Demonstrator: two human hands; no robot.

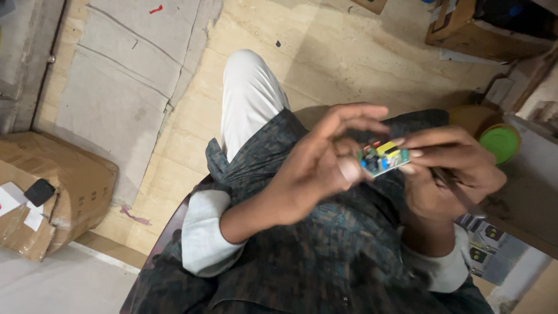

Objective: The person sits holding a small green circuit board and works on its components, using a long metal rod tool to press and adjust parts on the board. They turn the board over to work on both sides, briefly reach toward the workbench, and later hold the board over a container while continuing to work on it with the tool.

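Both hands pinch a small green circuit board point(382, 158) up over the lap, probably to eyeball the parts. Left hand point(317, 166) grips one edge by thumb and fingertips, right hand point(450, 168) clamps the other, plus a thin tool point(459, 192).

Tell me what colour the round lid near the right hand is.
Bright green; the round lid shows clearly in the head view, just beyond the right hand.

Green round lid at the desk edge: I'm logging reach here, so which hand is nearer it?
Right. The right hand, holding the small circuit board, sits just left of the green lid; the left hand is farther left.
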